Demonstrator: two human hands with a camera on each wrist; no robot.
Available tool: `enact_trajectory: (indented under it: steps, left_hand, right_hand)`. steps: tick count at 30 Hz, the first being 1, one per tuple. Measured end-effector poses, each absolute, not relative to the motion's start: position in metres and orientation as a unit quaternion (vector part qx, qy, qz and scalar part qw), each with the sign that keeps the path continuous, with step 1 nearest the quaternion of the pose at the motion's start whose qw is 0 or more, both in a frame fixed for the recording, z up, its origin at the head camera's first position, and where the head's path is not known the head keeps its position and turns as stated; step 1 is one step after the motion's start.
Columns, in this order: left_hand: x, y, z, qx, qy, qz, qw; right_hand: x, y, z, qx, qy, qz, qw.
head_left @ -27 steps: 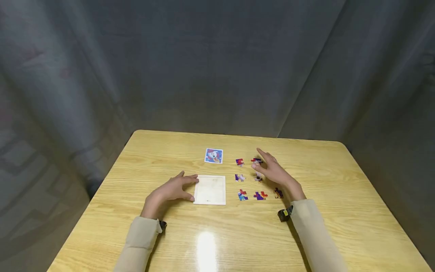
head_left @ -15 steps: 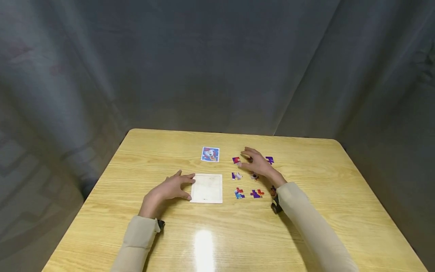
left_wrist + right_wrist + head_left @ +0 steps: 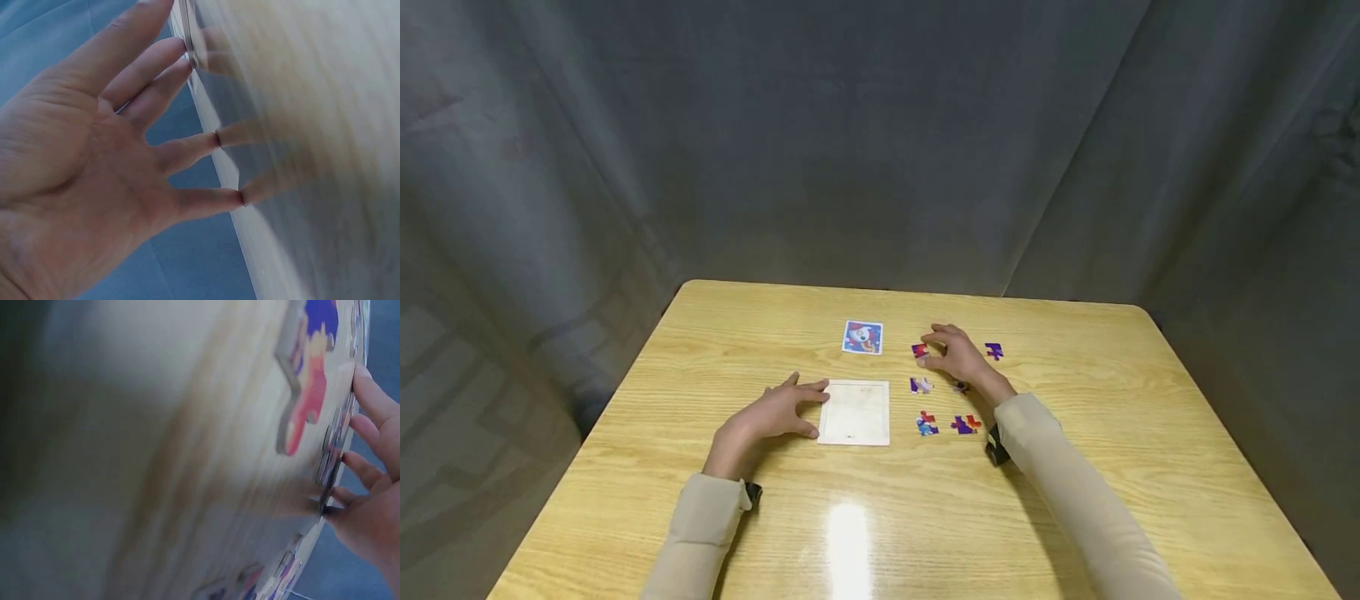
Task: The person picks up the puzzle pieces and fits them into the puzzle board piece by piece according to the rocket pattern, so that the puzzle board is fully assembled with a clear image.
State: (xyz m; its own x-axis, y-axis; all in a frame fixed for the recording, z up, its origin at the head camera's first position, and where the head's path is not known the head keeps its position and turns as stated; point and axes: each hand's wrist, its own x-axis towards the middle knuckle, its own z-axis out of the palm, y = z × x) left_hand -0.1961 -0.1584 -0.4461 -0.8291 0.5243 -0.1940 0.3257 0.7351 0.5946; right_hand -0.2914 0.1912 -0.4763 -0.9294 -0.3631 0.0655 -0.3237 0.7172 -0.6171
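My left hand (image 3: 775,414) lies with fingers spread at the left side of a square pale wooden puzzle tray (image 3: 854,413); its thumb and forefinger touch the tray's left edge. In the left wrist view the fingertips rest on the tabletop. My right hand (image 3: 958,354) is over the jigsaw pieces, with thumb and forefinger apart on either side of a red puzzle piece (image 3: 920,351). In the right wrist view its fingertips reach down to the tabletop, and a purple and red puzzle piece (image 3: 309,394) lies nearer the camera. The hand hides whatever lies beneath its palm.
A picture card (image 3: 862,337) lies behind the tray. Other puzzle pieces include a purple one (image 3: 994,351), a purple-and-white one (image 3: 921,386) and a blue-and-red one (image 3: 927,424). Grey curtains (image 3: 850,167) stand behind the wooden table (image 3: 775,517).
My right hand has moved left and down to the red puzzle piece, uncovering the purple piece at the back right. The left hand stays at the tray; the head view has shifted slightly.
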Motion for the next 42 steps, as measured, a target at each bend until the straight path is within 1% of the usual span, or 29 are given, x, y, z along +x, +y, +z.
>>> enact_trajectory:
  steps: [7,17,23,28,39,42]
  left_hand:
    - [-0.192,-0.158,-0.445,0.229,0.912,0.285,0.189]
    - [-0.189,-0.154,-0.439,0.233,0.910,0.284,0.191]
    - [-0.188,-0.152,-0.438,0.232,0.909,0.288,0.193]
    - [-0.186,-0.151,-0.439,0.230,0.909,0.290,0.192]
    - [-0.184,-0.153,-0.442,0.228,0.909,0.290,0.192]
    - [-0.183,-0.153,-0.444,0.225,0.909,0.290,0.194]
  right_hand:
    - [-0.286,0.191,-0.482,-0.190,0.925,-0.328,0.030]
    - [-0.281,0.193,-0.477,-0.201,0.935,-0.292,-0.013]
    - [-0.280,0.195,-0.474,-0.212,0.942,-0.258,-0.019]
    - [-0.280,0.200,-0.472,-0.210,0.944,-0.255,0.003]
    - [-0.288,0.211,-0.462,-0.218,0.920,-0.308,0.109]
    - [-0.289,0.212,-0.462,-0.222,0.915,-0.312,0.125]
